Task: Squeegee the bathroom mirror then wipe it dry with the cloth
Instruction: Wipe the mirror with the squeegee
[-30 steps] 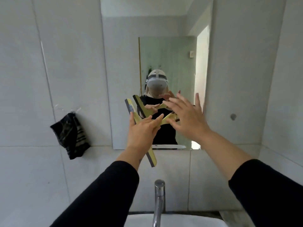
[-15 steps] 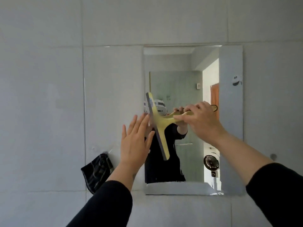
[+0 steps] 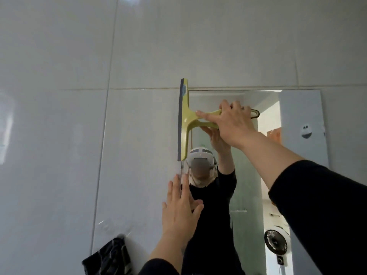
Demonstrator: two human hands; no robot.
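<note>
Squeegeeing is in hand: the squeegee (image 3: 183,120) is gripped by the right hand (image 3: 234,124) at the mirror (image 3: 248,175) top-left corner, left hand (image 3: 179,213) spread open; a firm sideways pull is probably needed next.

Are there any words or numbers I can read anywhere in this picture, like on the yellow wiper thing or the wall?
None can be read.
squeegee: a small blue patch near the top of its head, too blurred to tell whether it carries text.
mirror: a round white sticker-like mark shows in it, no letters visible.
wall tiles: plain.
</note>
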